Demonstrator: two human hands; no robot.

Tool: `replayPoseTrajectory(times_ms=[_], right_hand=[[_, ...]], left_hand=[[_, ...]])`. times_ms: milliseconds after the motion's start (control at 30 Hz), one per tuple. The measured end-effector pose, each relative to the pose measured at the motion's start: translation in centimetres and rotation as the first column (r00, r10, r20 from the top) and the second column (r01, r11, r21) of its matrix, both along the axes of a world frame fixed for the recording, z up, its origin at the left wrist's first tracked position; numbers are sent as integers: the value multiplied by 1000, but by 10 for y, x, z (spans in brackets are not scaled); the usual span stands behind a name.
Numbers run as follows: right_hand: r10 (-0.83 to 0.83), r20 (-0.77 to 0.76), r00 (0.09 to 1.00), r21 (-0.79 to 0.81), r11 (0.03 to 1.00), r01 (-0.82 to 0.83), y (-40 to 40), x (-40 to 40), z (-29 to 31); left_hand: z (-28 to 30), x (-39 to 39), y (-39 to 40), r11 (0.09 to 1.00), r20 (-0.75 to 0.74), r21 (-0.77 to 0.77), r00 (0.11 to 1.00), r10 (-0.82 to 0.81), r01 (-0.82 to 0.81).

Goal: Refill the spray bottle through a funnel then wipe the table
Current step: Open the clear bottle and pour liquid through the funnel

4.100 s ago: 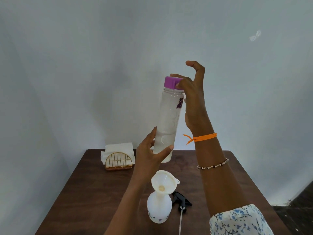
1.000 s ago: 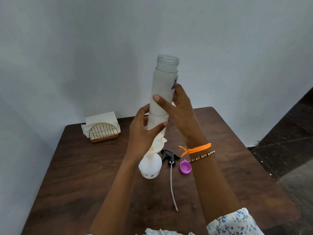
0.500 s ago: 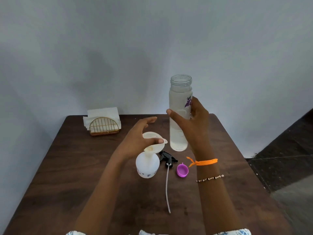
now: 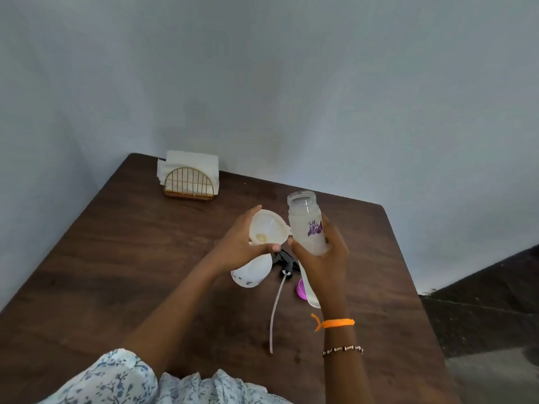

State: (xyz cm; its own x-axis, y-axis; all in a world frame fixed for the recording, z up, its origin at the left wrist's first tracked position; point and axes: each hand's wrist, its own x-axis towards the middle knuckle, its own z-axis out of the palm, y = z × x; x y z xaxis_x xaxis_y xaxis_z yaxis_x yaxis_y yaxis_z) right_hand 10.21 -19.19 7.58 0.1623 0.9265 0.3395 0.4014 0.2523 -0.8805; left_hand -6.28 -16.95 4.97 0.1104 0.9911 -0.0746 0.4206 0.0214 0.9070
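The left hand point(image 4: 243, 246) reaches forward, its grip curled round the funnel point(image 4: 268, 227) seated in the spray bottle point(image 4: 252, 272) on the surface point(image 4: 116, 272). The right hand point(image 4: 323, 258) grips the uncapped water bottle point(image 4: 306, 224), tilted beside the funnel.

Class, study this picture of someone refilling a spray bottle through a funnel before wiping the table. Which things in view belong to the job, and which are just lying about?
Belonging to the job:
white plastic spray bottle
cream plastic funnel
clear uncapped water bottle
black trigger sprayer head with its tube
white paper napkins in the gold wire holder
dark wooden table

Just lying about:
purple bottle cap
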Motion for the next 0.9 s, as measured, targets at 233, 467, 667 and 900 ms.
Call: replayPoseTrajectory(times_ms=[233, 467, 667, 900], right_hand=[[-33, 129, 991, -34, 999, 38, -2, 4, -20], [-105, 310, 945, 2, 994, 110, -4, -6, -23], [-154, 392, 907, 48, 988, 147, 1, -6, -25], [-177, 448, 876, 62, 984, 167, 6, -4, -29]], left_hand=[[-12, 6, -2, 994, 43, 36, 994, 105, -107], [-21, 5, -4, 987, 41, 67, 989, 142, -144], [-23, 4, -2, 986, 19, 81, 990, 142, -143], [-26, 3, -2, 993, 42, 77, 996, 85, -88]])
